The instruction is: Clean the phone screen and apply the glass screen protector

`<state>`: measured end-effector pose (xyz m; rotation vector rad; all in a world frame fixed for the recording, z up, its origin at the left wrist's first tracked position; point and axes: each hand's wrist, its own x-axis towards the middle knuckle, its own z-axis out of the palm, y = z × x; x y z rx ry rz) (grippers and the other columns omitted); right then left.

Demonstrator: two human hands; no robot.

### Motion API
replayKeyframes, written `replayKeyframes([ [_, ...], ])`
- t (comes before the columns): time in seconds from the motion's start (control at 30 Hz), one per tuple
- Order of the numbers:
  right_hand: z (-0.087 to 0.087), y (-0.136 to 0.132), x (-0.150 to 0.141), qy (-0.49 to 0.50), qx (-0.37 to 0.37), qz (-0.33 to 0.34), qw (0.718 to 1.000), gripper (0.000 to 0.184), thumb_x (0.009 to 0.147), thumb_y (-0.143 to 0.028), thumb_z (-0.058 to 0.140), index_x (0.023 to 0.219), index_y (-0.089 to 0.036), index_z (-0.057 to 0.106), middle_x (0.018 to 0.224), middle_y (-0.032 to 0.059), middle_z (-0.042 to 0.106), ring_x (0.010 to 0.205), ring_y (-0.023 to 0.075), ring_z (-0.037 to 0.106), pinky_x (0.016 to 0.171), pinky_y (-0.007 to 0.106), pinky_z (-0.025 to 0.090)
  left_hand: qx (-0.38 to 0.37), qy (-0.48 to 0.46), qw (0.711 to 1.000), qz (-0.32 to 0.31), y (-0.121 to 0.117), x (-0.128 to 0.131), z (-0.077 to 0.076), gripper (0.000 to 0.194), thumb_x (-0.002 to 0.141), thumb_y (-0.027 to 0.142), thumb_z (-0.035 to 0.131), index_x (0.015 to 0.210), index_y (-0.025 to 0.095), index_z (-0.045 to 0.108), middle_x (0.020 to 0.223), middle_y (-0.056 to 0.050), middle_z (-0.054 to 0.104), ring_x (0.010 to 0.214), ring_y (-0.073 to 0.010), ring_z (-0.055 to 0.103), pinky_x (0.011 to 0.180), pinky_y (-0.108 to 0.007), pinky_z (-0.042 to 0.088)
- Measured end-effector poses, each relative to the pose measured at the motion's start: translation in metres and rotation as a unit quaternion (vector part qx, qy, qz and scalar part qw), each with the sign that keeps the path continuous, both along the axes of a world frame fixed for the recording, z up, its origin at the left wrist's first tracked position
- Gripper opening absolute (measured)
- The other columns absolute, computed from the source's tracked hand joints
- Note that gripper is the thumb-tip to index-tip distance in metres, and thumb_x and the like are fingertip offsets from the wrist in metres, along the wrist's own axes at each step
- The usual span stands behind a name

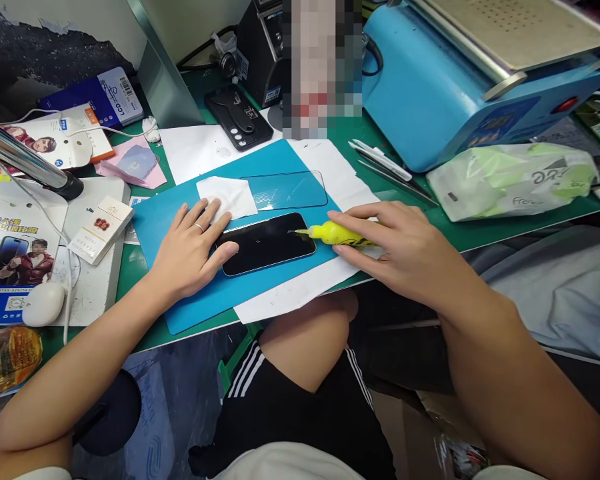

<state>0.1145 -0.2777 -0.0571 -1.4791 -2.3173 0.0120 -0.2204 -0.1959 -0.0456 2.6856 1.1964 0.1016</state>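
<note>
A phone [267,248] with a dark screen lies face up on the blue mat [195,310]. My left hand [193,247] rests at its left end, fingers spread, thumb on the phone's edge and fingertips by a white wipe [230,196]. Between the fingers and thumb of my right hand [395,243] is a yellow squeeze bottle [336,233] with a thin needle tip. That tip points left over the right part of the screen; whether it touches the glass I cannot tell. Behind the phone lies a clear screen protector [293,190] with a black border, partly under the wipe.
A blue machine [430,87] stands at the back right, with tweezers [395,177] and a tissue pack [515,180] before it. A black phone case [239,117] lies at the back. On the left are a cigarette pack [101,230], a metal lamp post [30,160] and cables.
</note>
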Motion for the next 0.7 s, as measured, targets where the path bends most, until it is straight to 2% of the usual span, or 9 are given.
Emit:
replayKeyframes([
  [0.1, 0.001, -0.001, 0.002, 0.014, 0.002, -0.002, 1.0, 0.06, 0.104, -0.028, 0.052, 0.161, -0.041, 0.039, 0.119, 0.0137, 0.068, 0.109, 0.0391, 0.067, 0.083, 0.056, 0.055, -0.001, 0.002, 1.0, -0.002, 0.0, 0.0, 0.0, 0.072, 0.111, 0.058, 0.018, 0.159, 0.014, 0.048, 0.171, -0.015, 0.036, 0.162, -0.037, 0.028, 0.132, -0.065, 0.02],
  [0.27, -0.001, -0.002, 0.005, 0.018, 0.007, -0.003, 1.0, 0.066, 0.104, -0.027, 0.053, 0.164, -0.044, 0.032, 0.12, 0.0132, 0.068, 0.108, 0.0396, 0.067, 0.083, 0.057, 0.055, 0.0, 0.006, 1.0, 0.002, -0.001, 0.001, 0.002, 0.071, 0.111, 0.058, 0.017, 0.159, 0.015, 0.048, 0.171, -0.013, 0.037, 0.162, -0.0359, 0.029, 0.132, -0.063, 0.02],
  [0.47, -0.003, -0.004, 0.008, 0.016, 0.01, -0.011, 1.0, 0.066, 0.104, -0.027, 0.054, 0.164, -0.045, 0.032, 0.119, 0.0131, 0.067, 0.108, 0.039, 0.068, 0.083, 0.056, 0.056, 0.007, -0.004, 1.0, 0.002, -0.001, 0.001, 0.004, 0.079, 0.109, 0.061, 0.014, 0.157, 0.009, 0.05, 0.167, -0.015, 0.044, 0.159, -0.0364, 0.035, 0.132, -0.062, 0.024],
  [0.7, -0.005, -0.003, 0.011, 0.017, -0.006, -0.021, 1.0, 0.057, 0.104, -0.03, 0.053, 0.16, -0.038, 0.043, 0.121, 0.0148, 0.068, 0.111, 0.0397, 0.067, 0.086, 0.057, 0.055, 0.02, -0.03, 0.999, 0.016, -0.002, 0.001, -0.001, 0.089, 0.107, 0.067, 0.004, 0.159, 0.007, 0.045, 0.166, -0.017, 0.044, 0.157, -0.0358, 0.039, 0.131, -0.061, 0.025],
])
